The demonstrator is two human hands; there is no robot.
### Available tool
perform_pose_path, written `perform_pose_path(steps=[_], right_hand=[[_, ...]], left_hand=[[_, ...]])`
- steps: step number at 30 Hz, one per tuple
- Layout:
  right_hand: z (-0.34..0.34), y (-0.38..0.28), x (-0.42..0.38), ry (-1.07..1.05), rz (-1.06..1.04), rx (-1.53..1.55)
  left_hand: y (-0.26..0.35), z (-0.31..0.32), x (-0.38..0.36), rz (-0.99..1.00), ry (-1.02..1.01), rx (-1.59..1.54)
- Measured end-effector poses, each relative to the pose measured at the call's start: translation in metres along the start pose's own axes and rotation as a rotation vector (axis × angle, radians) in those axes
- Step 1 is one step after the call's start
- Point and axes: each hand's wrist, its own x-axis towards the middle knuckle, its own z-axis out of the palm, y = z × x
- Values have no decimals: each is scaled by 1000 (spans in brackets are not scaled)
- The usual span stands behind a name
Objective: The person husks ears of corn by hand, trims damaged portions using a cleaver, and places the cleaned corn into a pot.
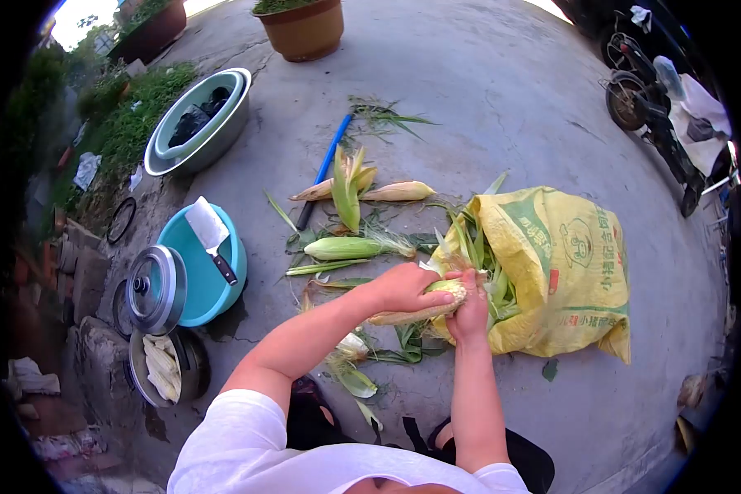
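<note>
My left hand (pixel 407 288) is wrapped round an ear of corn (pixel 424 314), whose pale kernels show near its tip. At that tip my right hand (pixel 470 309) is closed on the corn's husk and silk. Just beyond my hands, a yellow woven sack (pixel 543 305) lies on its side with green husks (pixel 500 288) in its mouth. In front of me an unhusked ear (pixel 342 248) lies on the concrete, with a dry-husked ear (pixel 397 192) farther off. Loose leaves and silk are scattered around them.
At left, a cleaver (pixel 209 235) rests across a turquoise basin (pixel 191 294), beside a metal lid (pixel 156 288). A pot (pixel 194 370) holds husked corn (pixel 162 368). A blue-handled pole (pixel 333 148) lies ahead. Farther off are nested basins (pixel 243 115), a planter (pixel 305 33) and a motorbike (pixel 654 115).
</note>
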Motion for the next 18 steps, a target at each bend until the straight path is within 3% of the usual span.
perform_pose_path(steps=[2,3,8,10,12,14,15,16,18], right_hand=[[-31,1,14,-77,9,42],[-39,-1,18,-114,-24,57],[-21,4,19,-38,-63,-6],[-9,2,15,28,41,320],[-15,9,19,120,61,328],[-56,26,36,-460,301,733],[-17,8,15,-60,285,705],[-16,6,14,-143,339,687],[-12,1,8,-231,378,695]], left_hand=[[23,-3,-1,-212,266,8],[16,8,1,-189,408,47],[19,52,1,4,544,-95],[19,51,5,118,679,-214],[12,49,8,76,704,-206],[-1,42,11,94,624,-560],[-3,33,10,63,602,-604],[-12,26,8,-37,476,-673],[-23,26,10,-1,522,-950]])
